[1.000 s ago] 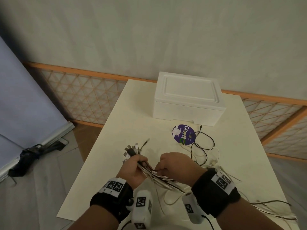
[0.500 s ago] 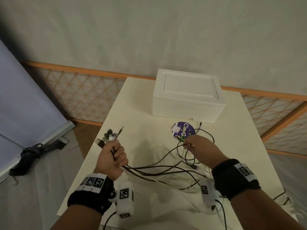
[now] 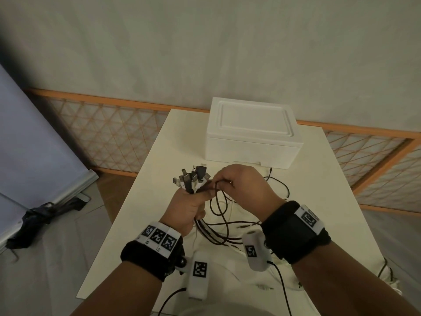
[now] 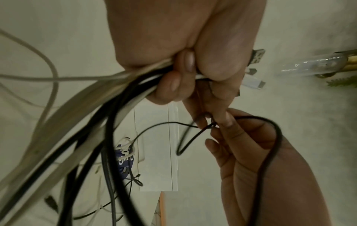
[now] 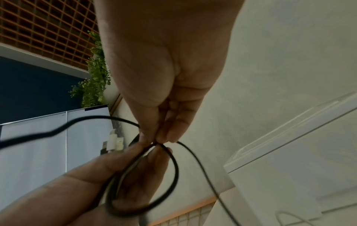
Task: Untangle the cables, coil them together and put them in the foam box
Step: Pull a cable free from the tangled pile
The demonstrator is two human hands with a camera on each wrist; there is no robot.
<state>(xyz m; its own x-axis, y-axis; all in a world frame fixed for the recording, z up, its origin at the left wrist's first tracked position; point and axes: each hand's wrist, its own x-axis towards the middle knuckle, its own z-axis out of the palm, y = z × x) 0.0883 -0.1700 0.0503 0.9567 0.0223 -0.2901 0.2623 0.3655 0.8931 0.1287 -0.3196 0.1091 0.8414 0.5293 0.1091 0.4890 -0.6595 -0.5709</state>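
Observation:
My left hand [image 3: 193, 204] grips a bundle of black and white cables [image 3: 218, 233] above the table, with their plug ends [image 3: 193, 176] fanned out above the fist. In the left wrist view the bundle [image 4: 100, 97] trails down from the curled fingers [image 4: 173, 82]. My right hand [image 3: 239, 185] sits right beside the left one and pinches a thin black cable [image 5: 173, 165] between thumb and fingertips [image 5: 166, 136]. The cable loops below the pinch. The white foam box [image 3: 252, 135] stands shut at the far end of the table.
The white table [image 3: 319, 179] carries loose cable strands [image 3: 278, 185] to the right of my hands and more cables [image 3: 387, 270] at its near right edge. A purple round label [image 4: 125, 160] lies near the box. An orange lattice fence [image 3: 109, 131] runs behind.
My right hand has come back from the table's middle to the left hand, bringing a thin black cable. Both hands are now higher and closer together.

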